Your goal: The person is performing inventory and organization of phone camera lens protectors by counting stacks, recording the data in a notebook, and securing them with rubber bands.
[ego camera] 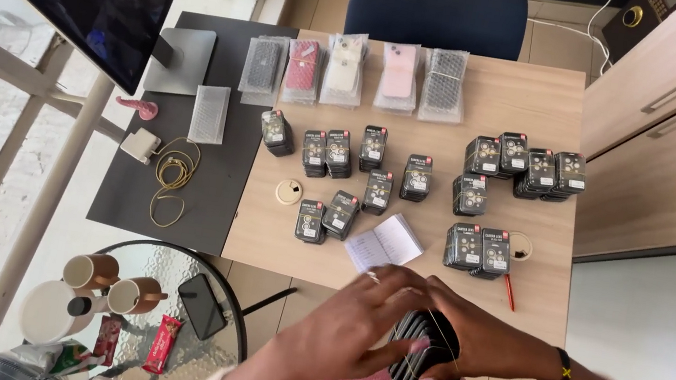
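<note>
Both hands clamped shut on stack of boxes (423, 352) | left hand (358, 323), right hand (484, 335) | light, stiff, slick wrap; stack could splay | held by ends, rubber band (444, 329) across

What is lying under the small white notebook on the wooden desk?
The white notebook lies open, flat on the bare wooden desk, beside small black boxes. Nothing shows beneath it; anything thin under its pages would be hidden.

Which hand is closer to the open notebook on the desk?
Left. The left hand is just below the notebook, fingertips near its lower edge; the right hand sits further right, both gripping the black box stack.
</note>
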